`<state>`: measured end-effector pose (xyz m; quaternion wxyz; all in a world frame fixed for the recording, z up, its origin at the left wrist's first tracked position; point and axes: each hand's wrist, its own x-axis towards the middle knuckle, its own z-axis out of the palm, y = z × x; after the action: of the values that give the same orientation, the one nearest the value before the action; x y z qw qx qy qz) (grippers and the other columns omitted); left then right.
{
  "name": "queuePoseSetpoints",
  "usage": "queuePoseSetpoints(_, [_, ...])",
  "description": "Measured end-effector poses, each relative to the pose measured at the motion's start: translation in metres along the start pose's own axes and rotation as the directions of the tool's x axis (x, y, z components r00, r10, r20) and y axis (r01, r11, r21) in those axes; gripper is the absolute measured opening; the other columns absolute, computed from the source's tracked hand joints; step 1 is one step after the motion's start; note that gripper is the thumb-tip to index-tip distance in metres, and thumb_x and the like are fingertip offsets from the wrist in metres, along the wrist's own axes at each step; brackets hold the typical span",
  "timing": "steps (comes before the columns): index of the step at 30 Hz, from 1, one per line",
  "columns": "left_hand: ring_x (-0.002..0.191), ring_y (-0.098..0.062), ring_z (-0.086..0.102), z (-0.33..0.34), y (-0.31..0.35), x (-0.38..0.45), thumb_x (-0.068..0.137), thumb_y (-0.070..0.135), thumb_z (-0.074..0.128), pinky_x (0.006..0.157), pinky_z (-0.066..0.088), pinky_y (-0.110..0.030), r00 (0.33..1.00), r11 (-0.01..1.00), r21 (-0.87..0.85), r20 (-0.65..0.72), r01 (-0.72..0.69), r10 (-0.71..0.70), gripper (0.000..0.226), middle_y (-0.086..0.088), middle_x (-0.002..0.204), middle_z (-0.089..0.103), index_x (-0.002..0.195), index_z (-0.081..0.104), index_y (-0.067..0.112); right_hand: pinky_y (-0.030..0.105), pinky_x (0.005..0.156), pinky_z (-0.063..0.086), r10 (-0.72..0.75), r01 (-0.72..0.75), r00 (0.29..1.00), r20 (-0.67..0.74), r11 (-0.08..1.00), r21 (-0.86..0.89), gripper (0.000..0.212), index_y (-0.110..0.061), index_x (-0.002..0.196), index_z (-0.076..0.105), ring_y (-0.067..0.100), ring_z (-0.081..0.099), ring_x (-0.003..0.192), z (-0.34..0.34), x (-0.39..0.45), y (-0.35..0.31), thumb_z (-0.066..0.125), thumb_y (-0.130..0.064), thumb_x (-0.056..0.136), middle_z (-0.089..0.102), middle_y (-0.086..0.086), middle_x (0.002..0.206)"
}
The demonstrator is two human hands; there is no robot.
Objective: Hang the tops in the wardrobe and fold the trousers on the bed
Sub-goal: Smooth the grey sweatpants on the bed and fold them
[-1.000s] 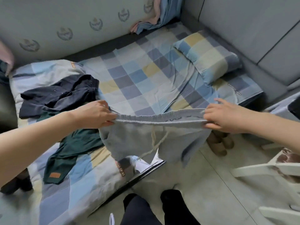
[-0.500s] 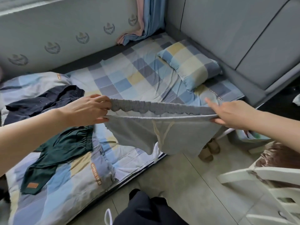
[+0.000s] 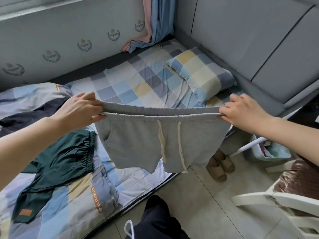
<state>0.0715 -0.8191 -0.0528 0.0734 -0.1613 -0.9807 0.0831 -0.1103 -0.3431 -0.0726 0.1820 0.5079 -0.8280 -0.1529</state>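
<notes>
— Since a moment ago, what moved?
— Both hands rose, stretching the grey shorts [image 3: 151,140] flat; drawstrings hang straight now.
— Your grip?
— My left hand [image 3: 81,110] and right hand [image 3: 245,111] pinch the waistband's ends, fingers closed, holding the shorts above the bed [image 3: 138,87] edge, beside the green trousers [image 3: 60,163].

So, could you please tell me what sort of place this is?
Most likely a small bedroom at home: a low bed with a checked sheet and matching pillow, curtains hanging in the corner, and slippers on the tiled floor beside it.
</notes>
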Motion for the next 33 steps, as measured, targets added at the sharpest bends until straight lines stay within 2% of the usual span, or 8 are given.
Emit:
queuePoseSetpoints(4, [0.115,-0.044,0.046,0.009,-0.027,0.007,0.071,0.026,0.083,0.088,0.047,-0.062,0.99,0.988,-0.08,0.045,0.134,-0.131,0.018,-0.016,0.129,0.058,0.076,0.077,0.01,0.036,0.055,0.04,0.053,-0.058,0.994,0.091,0.997,0.049,0.029,-0.007,0.069,0.065,0.033,0.054,0.068,0.008,0.033,0.017,0.082,-0.03,0.072,0.061,0.012,0.062])
queuePoseSetpoints(10, [0.073,-0.034,0.068,0.037,-0.055,0.008,0.078,0.01,0.08,0.071,0.056,-0.045,0.96,0.905,-0.331,0.007,0.267,-0.281,0.012,-0.013,0.084,0.072,0.084,0.075,0.001,0.038,0.062,0.034,0.329,-0.343,0.932,0.15,0.936,0.078,0.063,0.0,0.124,0.054,0.039,0.057,0.078,0.024,0.075,0.018,0.078,-0.032,0.075,0.062,0.022,0.07])
queuePoseSetpoints(15, [0.066,-0.032,0.061,0.056,-0.057,0.012,0.079,0.011,0.079,0.067,0.051,-0.04,0.805,0.768,-0.398,-0.109,0.502,-0.583,0.015,-0.015,0.076,0.067,0.079,0.072,-0.002,0.045,0.067,0.04,0.41,-0.416,0.909,0.074,0.904,0.098,0.022,-0.001,0.086,0.065,0.039,0.049,0.086,0.037,0.108,0.019,0.071,-0.022,0.083,0.059,0.021,0.082])
queuePoseSetpoints(19, [0.059,-0.008,0.053,0.075,-0.054,0.012,0.081,0.014,0.077,0.057,0.038,-0.01,0.601,0.443,-0.609,0.069,0.657,-0.796,0.013,-0.007,0.071,0.062,0.08,0.068,0.006,0.043,0.085,0.035,0.442,-0.447,0.889,0.123,0.773,0.45,0.011,-0.006,0.087,0.069,0.042,0.048,0.098,0.06,0.136,0.021,0.072,-0.016,0.081,0.052,0.023,0.104])
queuePoseSetpoints(23, [0.054,0.005,0.051,0.095,-0.037,-0.004,0.083,0.009,0.075,0.05,0.036,-0.008,0.663,0.272,-0.703,0.369,0.658,-0.651,0.017,0.009,0.062,0.057,0.074,0.061,0.013,0.043,0.074,0.044,0.086,-0.454,0.879,0.468,0.446,0.771,0.004,-0.01,0.088,0.061,0.034,0.057,0.082,0.088,0.135,0.026,0.06,-0.012,0.091,0.062,0.015,0.086])
queuePoseSetpoints(25, [0.055,0.001,0.049,0.105,-0.027,-0.017,0.085,0.013,0.074,0.051,0.036,-0.012,0.659,0.247,-0.664,0.489,0.706,-0.572,0.019,0.012,0.059,0.055,0.074,0.059,0.015,0.026,0.064,0.041,-0.065,-0.495,0.829,0.555,0.374,0.784,0.011,-0.019,0.085,0.056,0.025,0.054,0.075,0.102,0.129,0.034,0.055,-0.013,0.094,0.058,0.005,0.079])
queuePoseSetpoints(29, [0.062,-0.008,0.054,0.117,0.002,-0.031,0.077,0.029,0.082,0.057,0.041,-0.022,0.542,-0.06,-0.627,0.714,0.777,-0.444,0.037,0.006,0.067,0.061,0.087,0.054,0.006,0.015,0.057,0.045,-0.222,-0.615,0.71,0.668,0.265,0.742,0.013,-0.014,0.086,0.059,0.003,0.053,0.065,0.126,0.128,0.051,0.059,-0.025,0.094,0.056,-0.011,0.066])
queuePoseSetpoints(33, [0.075,-0.024,0.064,0.127,0.023,-0.03,0.077,0.019,0.081,0.06,0.049,-0.028,0.402,-0.334,-0.471,0.879,0.817,-0.256,0.037,-0.027,0.096,0.068,0.105,0.057,0.018,0.014,0.053,0.042,-0.279,-0.644,0.695,0.663,0.169,0.746,0.019,-0.015,0.087,0.066,-0.002,0.056,0.059,0.14,0.148,0.072,0.067,-0.034,0.087,0.062,-0.011,0.064])
